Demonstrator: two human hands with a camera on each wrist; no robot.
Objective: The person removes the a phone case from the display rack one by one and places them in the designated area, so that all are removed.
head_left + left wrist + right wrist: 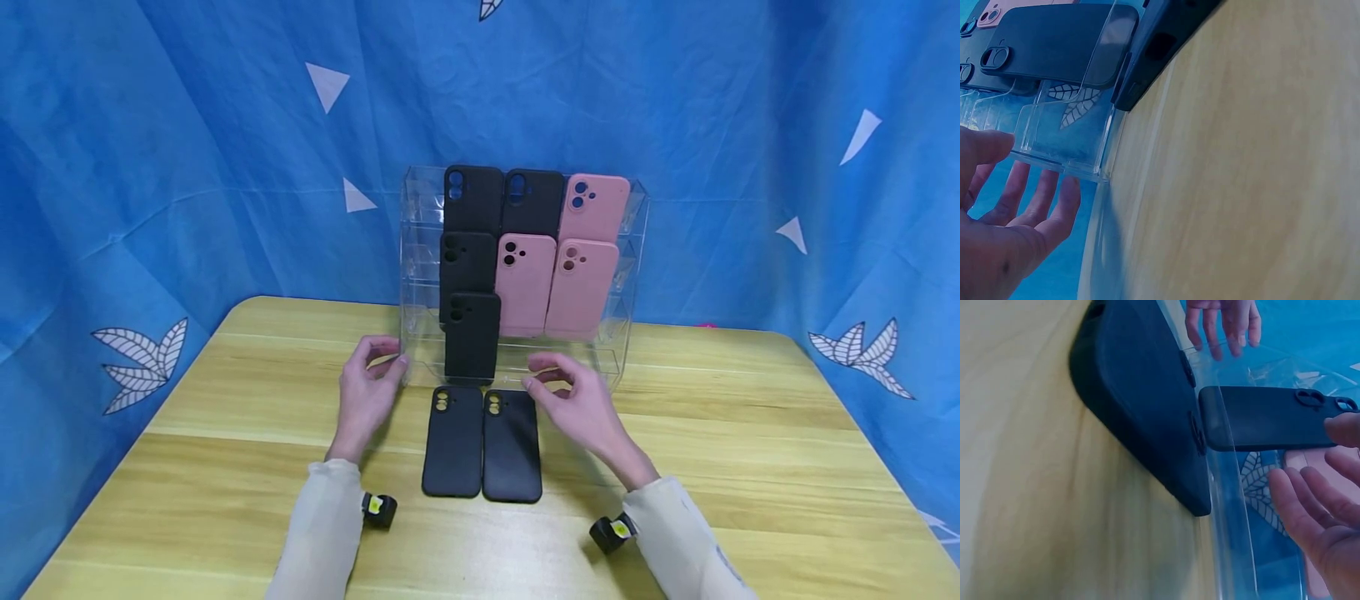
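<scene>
A clear tiered rack [630,275] stands upright at the back of the table, holding phone cases in rows. A black phone case [472,342] leans in its lowest tier at the left. Flat on the table before it lie two black phone cases, a left one [453,442] and a right one [512,450]. My left hand [367,387] is at the rack's left front corner, its fingertips against the clear side in the left wrist view. In front of the lowest tier hovers my right hand [573,396], fingers loosely bent and holding nothing, above the right flat case's top corner.
Higher tiers hold black cases [472,200] at the left and pink cases [525,283] toward the middle and right. A blue patterned curtain [225,167] hangs behind the wooden table [750,450]. A small black camera is strapped at each wrist.
</scene>
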